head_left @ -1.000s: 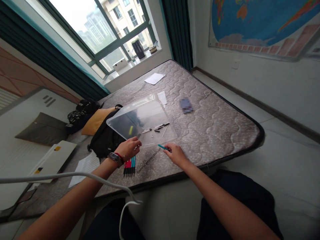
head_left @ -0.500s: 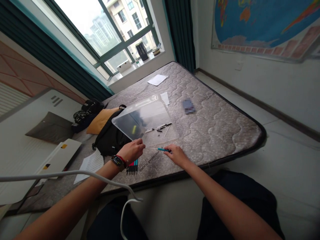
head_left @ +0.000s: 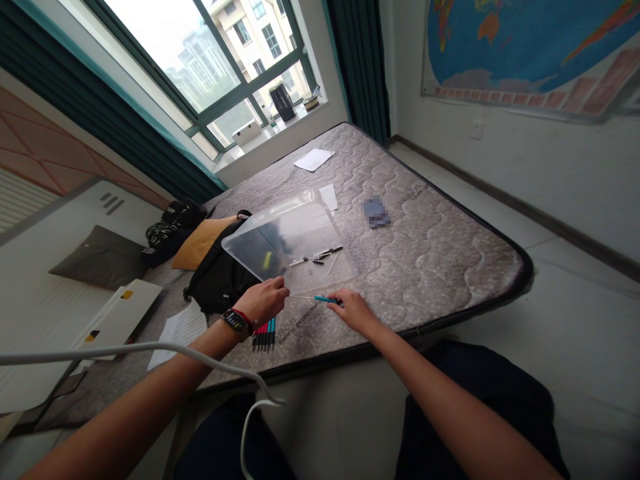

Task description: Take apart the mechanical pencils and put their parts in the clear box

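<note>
Teal pen barrel (head_left: 325,299) pinched in right hand (head_left: 351,311), fingers closed round its near end, just above mattress (head_left: 440,253) near its front edge. Thin pale refill (head_left: 301,297) running from barrel to left hand (head_left: 265,300), gripped there between closed fingertips. Just beyond both hands, clear tray (head_left: 280,233) lying on mattress, small pen parts (head_left: 320,254) on it. Beneath left hand, row of red and teal pens (head_left: 263,333). Black bag (head_left: 217,280) left of tray.
</note>
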{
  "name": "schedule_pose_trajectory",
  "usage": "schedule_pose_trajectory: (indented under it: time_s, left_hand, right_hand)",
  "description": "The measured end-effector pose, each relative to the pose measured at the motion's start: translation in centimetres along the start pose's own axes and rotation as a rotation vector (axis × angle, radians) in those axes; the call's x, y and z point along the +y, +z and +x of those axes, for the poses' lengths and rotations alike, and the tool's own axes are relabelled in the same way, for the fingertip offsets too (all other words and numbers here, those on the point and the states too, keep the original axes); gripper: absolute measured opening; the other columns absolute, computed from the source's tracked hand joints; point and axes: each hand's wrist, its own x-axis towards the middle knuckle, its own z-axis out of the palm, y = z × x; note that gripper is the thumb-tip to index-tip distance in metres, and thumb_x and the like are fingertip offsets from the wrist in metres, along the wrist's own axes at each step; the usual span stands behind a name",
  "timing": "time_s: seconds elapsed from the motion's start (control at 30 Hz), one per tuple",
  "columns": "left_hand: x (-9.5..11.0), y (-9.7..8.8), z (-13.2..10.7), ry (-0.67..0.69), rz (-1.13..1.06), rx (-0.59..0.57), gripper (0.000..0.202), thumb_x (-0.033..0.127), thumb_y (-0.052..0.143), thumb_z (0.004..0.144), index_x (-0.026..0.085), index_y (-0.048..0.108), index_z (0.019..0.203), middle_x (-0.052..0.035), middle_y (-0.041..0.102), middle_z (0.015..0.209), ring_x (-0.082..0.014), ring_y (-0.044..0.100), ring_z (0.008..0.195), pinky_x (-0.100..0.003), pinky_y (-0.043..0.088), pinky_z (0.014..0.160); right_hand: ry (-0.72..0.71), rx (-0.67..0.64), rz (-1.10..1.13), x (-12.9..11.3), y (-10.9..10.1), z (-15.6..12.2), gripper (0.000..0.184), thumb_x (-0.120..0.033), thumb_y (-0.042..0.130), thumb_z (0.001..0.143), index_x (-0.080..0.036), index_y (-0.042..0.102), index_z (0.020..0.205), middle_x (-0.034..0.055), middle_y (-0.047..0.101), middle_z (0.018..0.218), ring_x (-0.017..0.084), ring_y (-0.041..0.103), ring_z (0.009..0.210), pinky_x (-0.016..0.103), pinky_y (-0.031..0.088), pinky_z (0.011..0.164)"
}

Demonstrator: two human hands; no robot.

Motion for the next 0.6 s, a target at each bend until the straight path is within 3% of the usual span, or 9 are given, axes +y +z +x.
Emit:
schedule_pose_trajectory:
  time_s: [0.37, 0.6]
  left_hand:
    - [2.1, 0.8, 1.2, 0.044, -0.004, -0.004, 0.023, 0.018, 0.045, 0.091, 0.019, 0.069, 0.090, -0.0081, 0.060, 0.094, -0.0178, 0.060, 0.083, -0.028, 0.050, 0.070]
    - [3.2, 0.7, 2.5, 0.054, -0.155, -0.007, 0.027, 0.023, 0.045, 0.094, 0.022, 0.072, 0.098, -0.0082, 0.062, 0.096, -0.0171, 0.062, 0.083, -0.027, 0.050, 0.070]
  right_hand:
    - [-0.051, -0.037, 0.025, -0.4, 0.0, -0.2, 0.018, -0.024, 0.068, 0.086, -0.021, 0.074, 0.102, 0.0060, 0.074, 0.099, 0.020, 0.066, 0.092, 0.030, 0.048, 0.084]
    - [-0.070, -0.055, 0.056, -0.6, -0.2, -0.1, 0.017, -0.025, 0.066, 0.086, -0.023, 0.075, 0.101, 0.0047, 0.074, 0.096, 0.019, 0.066, 0.088, 0.029, 0.048, 0.081]
